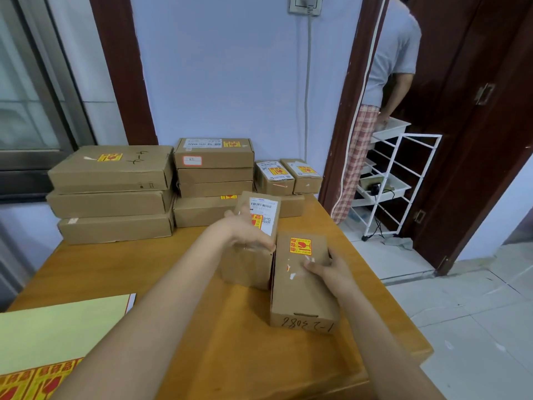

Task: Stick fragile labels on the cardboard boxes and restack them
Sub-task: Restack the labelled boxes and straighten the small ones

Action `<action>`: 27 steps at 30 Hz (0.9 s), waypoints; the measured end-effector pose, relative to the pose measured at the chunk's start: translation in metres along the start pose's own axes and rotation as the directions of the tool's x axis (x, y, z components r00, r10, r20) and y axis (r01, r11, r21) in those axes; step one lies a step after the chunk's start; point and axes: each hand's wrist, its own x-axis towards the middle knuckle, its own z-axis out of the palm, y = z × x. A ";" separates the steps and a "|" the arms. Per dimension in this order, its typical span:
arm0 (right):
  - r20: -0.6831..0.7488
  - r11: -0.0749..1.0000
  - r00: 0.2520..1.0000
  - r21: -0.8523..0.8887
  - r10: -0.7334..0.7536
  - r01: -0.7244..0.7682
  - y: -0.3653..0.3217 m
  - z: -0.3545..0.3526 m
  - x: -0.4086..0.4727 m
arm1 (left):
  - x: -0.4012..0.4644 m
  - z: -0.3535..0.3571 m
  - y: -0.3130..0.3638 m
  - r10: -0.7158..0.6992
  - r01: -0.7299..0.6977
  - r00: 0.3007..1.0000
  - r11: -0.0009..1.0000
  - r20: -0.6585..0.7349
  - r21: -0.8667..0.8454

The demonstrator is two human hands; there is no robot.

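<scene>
My left hand [245,230] grips a small cardboard box [261,217] with a white shipping label and a yellow fragile label, tilted above the table. Right beside it lies a second small box [300,287] with a fragile label on top and handwriting on its near end; my right hand [324,268] holds its right side, thumb on top. A sheet of yellow-and-red fragile labels [34,376] lies at the near left corner. Labelled boxes stand stacked at the back: a wide flat stack [112,194], a middle stack [213,174] and two small boxes [288,176].
The wooden table [138,272] ends close to the right of the boxes, with tiled floor beyond. A white wire rack [395,180] stands in the doorway at right, where another person [389,82] stands with back turned. A window is at left.
</scene>
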 end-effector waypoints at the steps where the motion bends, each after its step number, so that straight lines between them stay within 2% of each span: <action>1: 0.045 1.000 0.999 0.025 -0.021 0.020 -0.003 0.002 -0.002 | -0.003 -0.001 -0.004 0.004 -0.004 1.000 1.000 0.005 -0.003; 3: 0.089 0.996 0.995 0.081 -0.035 0.028 -0.004 0.005 -0.003 | -0.003 -0.004 -0.014 -0.005 0.004 1.000 0.997 -0.011 -0.080; 6: 0.090 0.984 0.996 0.179 -0.003 -0.014 0.000 0.006 -0.001 | 0.003 -0.007 -0.033 -0.106 0.082 0.993 0.935 -0.050 -0.344; 8: 0.102 0.978 0.995 0.204 0.017 -0.037 0.002 0.004 0.000 | 0.003 -0.006 -0.044 -0.152 0.142 0.988 0.833 0.025 -0.535; 11: 0.130 0.966 0.991 0.255 -0.005 -0.028 0.005 0.005 0.002 | -0.001 -0.001 -0.059 -0.126 0.204 0.978 0.706 0.164 -0.678; 14: 0.126 0.949 0.992 0.314 -0.027 -0.014 0.004 0.007 0.001 | -0.004 0.000 -0.064 -0.127 0.267 0.963 0.606 0.239 -0.749; 17: 0.134 0.932 0.990 0.362 -0.048 -0.004 0.001 0.007 -0.002 | -0.008 0.001 -0.067 -0.147 0.293 0.956 0.535 0.254 -0.792; 20: 0.144 0.944 0.988 0.331 -0.056 0.005 -0.003 0.006 -0.004 | -0.014 0.003 -0.070 -0.116 0.292 0.956 0.461 0.269 -0.838; 23: 0.170 0.948 0.985 0.318 -0.042 -0.014 -0.005 0.007 -0.004 | -0.017 0.003 -0.072 -0.128 0.282 0.959 0.490 0.252 -0.825; 27: 0.301 0.971 0.953 0.222 0.014 -0.084 -0.008 0.013 -0.003 | -0.024 -0.005 -0.072 -0.155 0.249 0.968 0.501 0.197 -0.829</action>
